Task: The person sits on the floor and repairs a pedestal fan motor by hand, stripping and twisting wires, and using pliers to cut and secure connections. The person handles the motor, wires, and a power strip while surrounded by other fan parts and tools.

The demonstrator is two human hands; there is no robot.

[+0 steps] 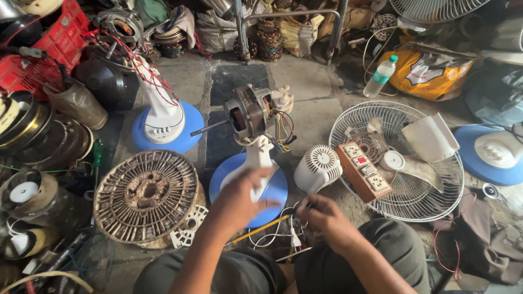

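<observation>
Your left hand rests loosely open on the blue base of the fan stand, which rises just beyond it. The bare motor on top points its shaft left, long axis level. Your right hand pinches thin wires beside the base.

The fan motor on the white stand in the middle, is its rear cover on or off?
Off. The fan motor shows bare metal core and coloured wires, and a white vented rear cover lies apart on the floor beside the blue base.
</observation>
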